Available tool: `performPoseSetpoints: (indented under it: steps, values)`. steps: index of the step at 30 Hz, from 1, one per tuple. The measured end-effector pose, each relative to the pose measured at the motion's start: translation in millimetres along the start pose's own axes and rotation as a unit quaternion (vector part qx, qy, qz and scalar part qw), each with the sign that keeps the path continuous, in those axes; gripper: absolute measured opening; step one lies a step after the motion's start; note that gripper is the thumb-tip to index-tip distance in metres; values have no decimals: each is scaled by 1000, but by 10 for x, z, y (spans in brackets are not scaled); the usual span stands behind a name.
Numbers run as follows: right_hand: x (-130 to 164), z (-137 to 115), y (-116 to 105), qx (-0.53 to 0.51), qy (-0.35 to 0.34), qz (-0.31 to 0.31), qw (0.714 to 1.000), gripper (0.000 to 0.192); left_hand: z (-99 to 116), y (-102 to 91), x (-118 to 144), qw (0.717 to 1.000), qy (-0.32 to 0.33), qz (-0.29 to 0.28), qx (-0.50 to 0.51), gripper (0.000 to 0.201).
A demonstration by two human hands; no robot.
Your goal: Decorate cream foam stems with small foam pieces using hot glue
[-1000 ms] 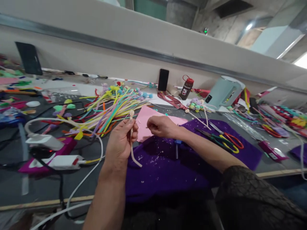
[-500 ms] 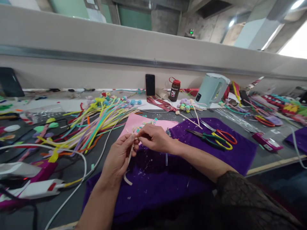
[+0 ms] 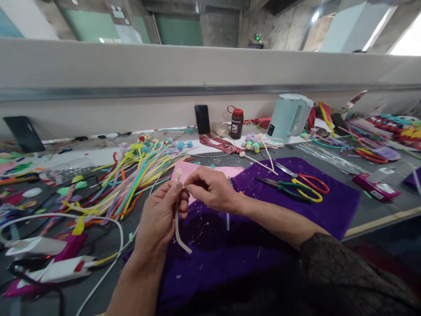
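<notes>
A cream pipe cleaner (image 3: 178, 232) is pinched between the thumb and fingers of my left hand (image 3: 159, 215). Its small knobbly top sticks up above the thumb, and its tail hangs down, bending right at the end. My right hand (image 3: 212, 188) is closed, its thumb and forefinger pinching at the stem right beside the left thumb; the exact spot is hidden by the fingertips. Beneath both hands lie a pink sheet (image 3: 226, 170) and a purple cloth (image 3: 210, 259) sprinkled with pale scraps.
To the right on the cloth are green-handled pliers (image 3: 284, 188) and a cutter with red and yellow handles (image 3: 307, 182). Colourful pipe cleaners (image 3: 144, 175) are heaped at left, near a white cable (image 3: 121, 237). A kettle (image 3: 289, 117), bottle (image 3: 237, 123) and phone (image 3: 201, 120) stand behind.
The pipe cleaner's knobbly top now shows above my left thumb, and its tail hangs further right. Both hands stay together in a pinch. The camera view has shifted slightly.
</notes>
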State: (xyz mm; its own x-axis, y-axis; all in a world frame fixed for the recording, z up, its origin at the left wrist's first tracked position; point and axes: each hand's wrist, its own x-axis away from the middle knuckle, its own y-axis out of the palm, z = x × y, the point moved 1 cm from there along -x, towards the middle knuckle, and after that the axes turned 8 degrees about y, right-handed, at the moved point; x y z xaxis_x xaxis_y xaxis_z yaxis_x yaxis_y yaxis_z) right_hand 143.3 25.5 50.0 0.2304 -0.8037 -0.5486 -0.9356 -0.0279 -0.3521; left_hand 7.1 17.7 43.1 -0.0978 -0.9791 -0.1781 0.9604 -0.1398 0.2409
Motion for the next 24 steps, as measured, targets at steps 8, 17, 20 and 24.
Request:
performPoseSetpoints:
  steps: [8,17,20,24]
  values:
    - [-89,99,-44,-291,191,-144,926,12,-39,30,-38,998,-38,3,52,21]
    - [-112,290,-48,-374,265,-243,855,16,-157,-32,-4,998,-13,8,63,21]
    - [-109,324,-44,-390,262,-251,846,15,-166,-34,-7,998,-1,7,67,20]
    - [-121,372,-50,-395,250,-266,843,15,-184,-25,-12,998,7,9,67,22]
